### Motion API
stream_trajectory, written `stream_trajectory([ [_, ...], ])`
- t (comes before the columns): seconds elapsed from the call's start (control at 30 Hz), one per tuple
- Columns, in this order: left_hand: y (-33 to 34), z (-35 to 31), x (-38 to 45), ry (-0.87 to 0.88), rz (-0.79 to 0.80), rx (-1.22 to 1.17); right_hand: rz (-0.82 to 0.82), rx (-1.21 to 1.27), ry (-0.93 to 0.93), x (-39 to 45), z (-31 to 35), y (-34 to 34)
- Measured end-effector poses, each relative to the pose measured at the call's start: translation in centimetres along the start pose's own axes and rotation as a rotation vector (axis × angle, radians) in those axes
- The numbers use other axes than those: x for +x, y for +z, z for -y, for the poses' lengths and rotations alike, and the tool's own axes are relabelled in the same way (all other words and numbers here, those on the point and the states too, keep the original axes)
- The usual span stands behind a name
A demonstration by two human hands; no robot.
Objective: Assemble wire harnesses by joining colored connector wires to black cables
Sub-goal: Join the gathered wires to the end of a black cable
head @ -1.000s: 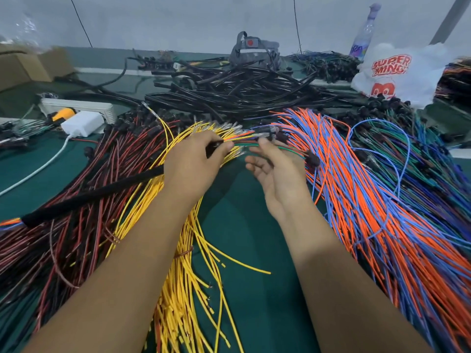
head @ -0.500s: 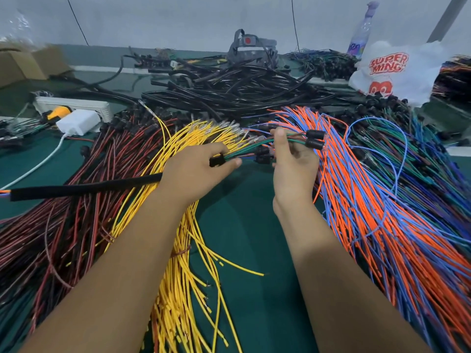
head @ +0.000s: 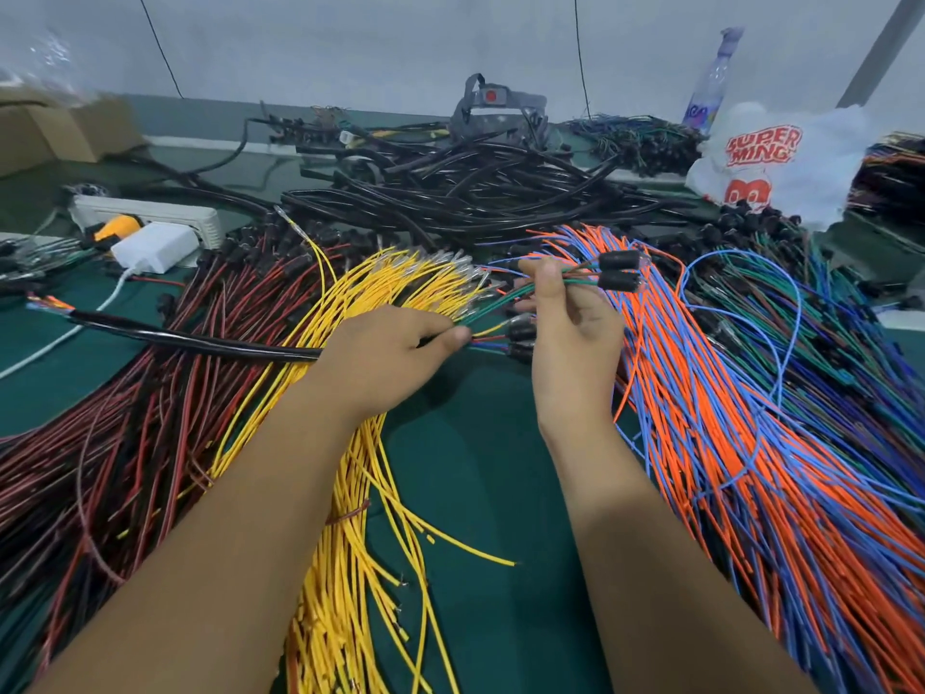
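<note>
A: Green table against a pale wall, buried in wire bundles. Any writing?

B: Red "SUPER MING" on the white bag.

A: The hands?

B: Left hand grips the black cable over the yellow wires. Right hand pinches green wires with two black connectors, raised beside the orange-blue bundle.

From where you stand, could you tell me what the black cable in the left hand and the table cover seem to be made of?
The black cable looks like a glossy plastic or rubber jacket: light glints along it, and coloured cores show at its far end. The table cover looks like a matte dark green mat or cloth, with no shine; which one I cannot tell. The left hand grips the cable.
</note>
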State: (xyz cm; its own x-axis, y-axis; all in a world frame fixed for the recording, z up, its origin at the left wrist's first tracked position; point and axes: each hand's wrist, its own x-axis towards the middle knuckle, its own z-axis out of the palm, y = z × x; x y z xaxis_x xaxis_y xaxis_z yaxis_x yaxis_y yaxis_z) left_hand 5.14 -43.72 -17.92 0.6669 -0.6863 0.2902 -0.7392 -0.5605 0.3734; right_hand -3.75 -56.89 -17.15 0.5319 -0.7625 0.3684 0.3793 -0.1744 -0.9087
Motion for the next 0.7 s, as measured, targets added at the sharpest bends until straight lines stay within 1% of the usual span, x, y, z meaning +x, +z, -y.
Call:
stream_trajectory([
  [0.13,0.12,0.19,-0.07,-0.054,-0.062,-0.208,0.047,0.029,0.086,0.12,-0.17,-0.11],
  [0.23,0.24,0.15,0.00,-0.074,-0.111,-0.258,0.103,0.074,0.152,-0.02,-0.04,-0.02],
  [0.33,0.31,0.08,0.20,-0.094,-0.149,-0.317,0.094,0.106,0.173,-0.02,0.24,-0.08],
  [0.43,0.31,0.03,0.42,-0.119,-0.160,-0.360,0.020,0.072,0.148,0.01,0.18,-0.09],
  [0.5,0.30,0.01,0.50,-0.149,-0.160,-0.401,-0.016,0.031,0.096,-0.03,0.12,-0.04],
  [0.7,0.18,-0.07,0.57,-0.168,-0.137,-0.470,-0.042,0.013,-0.018,-0.06,0.10,-0.08],
])
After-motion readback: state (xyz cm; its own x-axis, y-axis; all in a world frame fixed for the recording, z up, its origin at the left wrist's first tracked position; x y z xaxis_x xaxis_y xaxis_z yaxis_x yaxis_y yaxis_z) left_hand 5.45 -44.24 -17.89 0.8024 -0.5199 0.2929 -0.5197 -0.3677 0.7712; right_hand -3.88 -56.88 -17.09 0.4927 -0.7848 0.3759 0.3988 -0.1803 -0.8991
